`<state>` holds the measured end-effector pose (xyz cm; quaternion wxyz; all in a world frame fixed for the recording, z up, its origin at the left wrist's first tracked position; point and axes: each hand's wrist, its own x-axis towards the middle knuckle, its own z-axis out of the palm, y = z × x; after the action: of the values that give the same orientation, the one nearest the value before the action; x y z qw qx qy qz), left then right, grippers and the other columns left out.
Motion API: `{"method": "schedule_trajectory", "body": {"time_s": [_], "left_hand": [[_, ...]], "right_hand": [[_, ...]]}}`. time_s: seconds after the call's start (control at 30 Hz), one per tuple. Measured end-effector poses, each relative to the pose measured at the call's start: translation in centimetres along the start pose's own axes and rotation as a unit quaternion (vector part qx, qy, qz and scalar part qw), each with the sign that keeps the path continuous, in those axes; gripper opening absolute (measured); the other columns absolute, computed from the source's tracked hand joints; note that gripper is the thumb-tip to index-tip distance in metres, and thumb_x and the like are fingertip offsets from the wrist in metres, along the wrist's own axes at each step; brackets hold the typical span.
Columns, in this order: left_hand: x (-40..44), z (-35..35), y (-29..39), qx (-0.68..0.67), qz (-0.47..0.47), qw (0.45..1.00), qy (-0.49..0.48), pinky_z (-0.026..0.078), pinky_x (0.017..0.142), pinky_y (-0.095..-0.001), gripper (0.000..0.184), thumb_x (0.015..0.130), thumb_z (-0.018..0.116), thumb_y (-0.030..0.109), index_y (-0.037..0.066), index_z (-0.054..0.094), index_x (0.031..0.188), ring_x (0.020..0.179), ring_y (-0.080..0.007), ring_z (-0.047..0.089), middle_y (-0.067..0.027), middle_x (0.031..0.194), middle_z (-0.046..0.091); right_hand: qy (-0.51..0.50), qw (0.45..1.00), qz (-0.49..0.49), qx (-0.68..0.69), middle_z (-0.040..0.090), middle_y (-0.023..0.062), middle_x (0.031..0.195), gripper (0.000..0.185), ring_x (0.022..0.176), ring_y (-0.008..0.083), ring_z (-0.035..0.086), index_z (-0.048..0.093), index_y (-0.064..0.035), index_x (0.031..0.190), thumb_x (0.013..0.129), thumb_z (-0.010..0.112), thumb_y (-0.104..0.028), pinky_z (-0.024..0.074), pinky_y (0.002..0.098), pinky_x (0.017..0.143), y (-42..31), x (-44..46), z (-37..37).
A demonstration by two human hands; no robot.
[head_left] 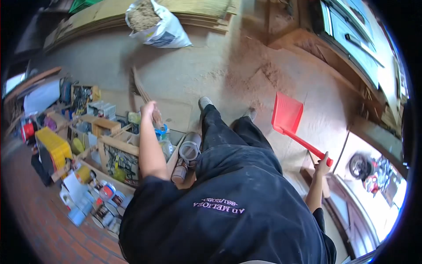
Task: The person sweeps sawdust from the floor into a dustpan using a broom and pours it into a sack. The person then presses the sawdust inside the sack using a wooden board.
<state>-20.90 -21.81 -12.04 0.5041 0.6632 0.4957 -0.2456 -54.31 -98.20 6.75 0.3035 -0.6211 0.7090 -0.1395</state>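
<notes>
My left hand [149, 108] is closed around a brown, straw-like hand broom [140, 86], which is blurred and points away from me over the floor. On the other side, my right hand [323, 165] grips the handle of a red dustpan [288, 113]. The pan part is held out above the floor, and it looks bare inside. Reddish-brown sawdust [263, 72] is spread over the floor ahead of my feet. A white sack [169, 31] filled with shavings stands open at the far side.
Stacked wooden boards [198, 11] lie behind the sack. To my left are a yellow crate [53, 147], a wooden tool box [118, 149], and several cans and bottles [99, 198]. A blue-grey machine [351, 37] stands at upper right. A motorcycle [373, 169] shows through the doorway.
</notes>
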Motion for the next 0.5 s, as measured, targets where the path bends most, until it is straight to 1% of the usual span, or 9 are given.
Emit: {"method": "schedule_trajectory", "body": {"time_s": [0.07,0.13,0.17,0.23,0.3,0.33,0.37,0.47,0.5], "left_hand": [[7.2,2.8,1.3,-0.021,-0.01,0.999,-0.025,0.047,0.051,-0.04,0.017,0.081,0.06,0.027,0.01,0.055,0.083,0.063,-0.0216,0.056,-0.0049,0.066,0.051],[17.3,8.6,-1.8,-0.064,0.056,0.994,-0.064,0.051,0.055,-0.0432,0.023,0.079,0.062,0.016,0.002,0.055,0.096,0.065,-0.0263,0.057,-0.0122,0.08,0.055],[14.1,11.3,-1.8,0.001,0.025,0.994,-0.103,0.049,0.057,-0.0448,0.02,0.08,0.061,0.019,0.003,0.056,0.092,0.067,-0.0266,0.057,-0.0118,0.081,0.056],[5.8,17.1,-1.0,0.141,-0.021,0.971,-0.193,0.047,0.062,-0.048,0.019,0.082,0.058,0.025,0.006,0.056,0.085,0.069,-0.027,0.055,-0.011,0.082,0.057],[0.4,26.9,-6.9,0.23,0.058,0.962,-0.132,0.048,0.085,-0.0493,0.04,0.084,0.048,0.02,-0.007,0.055,0.113,0.097,-0.0372,0.061,-0.0243,0.11,0.06],[-2.3,30.9,-10.7,0.262,0.122,0.952,-0.098,0.046,0.093,-0.0446,0.045,0.083,0.047,0.017,-0.009,0.054,0.12,0.106,-0.0358,0.06,-0.0268,0.119,0.059],[-11.3,31.4,-9.4,0.287,0.129,0.929,-0.194,0.05,0.082,-0.0418,0.039,0.079,0.052,0.013,-0.008,0.058,0.112,0.093,-0.0306,0.062,-0.0204,0.106,0.063],[-22.4,37.6,-15.3,0.265,0.071,0.953,-0.131,0.051,0.088,-0.0401,0.072,0.073,0.055,0.006,-0.016,0.026,0.136,0.108,-0.0367,0.06,-0.031,0.121,0.055],[-23.7,38.6,-17.0,0.295,0.059,0.934,-0.195,0.043,0.103,-0.0435,0.079,0.08,0.053,0.009,-0.006,0.012,0.145,0.123,-0.0399,0.052,-0.0327,0.132,0.048]], "right_hand": [[0.028,0.999,-0.012,0.012,0.053,0.0048,0.056,0.049,0.039,0.0123,0.046,0.056,-0.0041,0.069,0.084,0.07,-0.049,0.0351,0.0269,0.035,0.2,-1.8,-1.8],[0.027,0.999,-0.02,0.02,0.052,0.0044,0.055,0.048,0.037,0.0116,0.045,0.057,-0.0038,0.072,0.085,0.069,-0.049,0.0337,0.0253,0.034,1.2,-2.4,-3.6],[0.014,0.999,0.014,0.033,0.052,0.0041,0.056,0.045,0.037,0.0111,0.045,0.058,-0.0044,0.075,0.086,0.069,-0.046,0.0325,0.024,0.034,1.9,-2.7,-4.6],[-0.007,0.999,0.009,0.045,0.057,0.0072,0.06,0.051,0.039,0.0133,0.049,0.06,-0.0019,0.079,0.083,0.069,-0.052,0.0379,0.0247,0.036,4.8,-1.1,-6.2],[-0.01,0.999,-0.006,0.043,0.055,0.0062,0.058,0.048,0.038,0.0131,0.048,0.06,-0.0029,0.079,0.084,0.069,-0.05,0.037,0.0247,0.035,6.4,-0.5,-6.4],[-0.014,0.999,-0.006,0.044,0.053,0.0057,0.056,0.048,0.038,0.0129,0.047,0.059,-0.0032,0.079,0.084,0.069,-0.05,0.0367,0.0247,0.035,6.8,-0.2,-6.1],[-0.013,0.996,-0.009,0.089,0.05,0.0019,0.052,0.036,0.037,0.0102,0.045,0.055,-0.0067,0.077,0.088,0.07,-0.038,0.0315,0.0236,0.033,8.3,1.3,-5.3],[-0.062,0.997,0.009,0.045,0.05,0.0019,0.052,0.039,0.038,0.0115,0.045,0.052,-0.0082,0.071,0.086,0.071,-0.039,0.0328,0.0255,0.034,7.6,3.2,-3.0],[-0.076,0.997,-0.011,0.022,0.049,0.0016,0.051,0.04,0.038,0.0114,0.045,0.055,-0.0075,0.072,0.086,0.071,-0.041,0.0337,0.0255,0.035,8.0,4.9,-1.9]]}}
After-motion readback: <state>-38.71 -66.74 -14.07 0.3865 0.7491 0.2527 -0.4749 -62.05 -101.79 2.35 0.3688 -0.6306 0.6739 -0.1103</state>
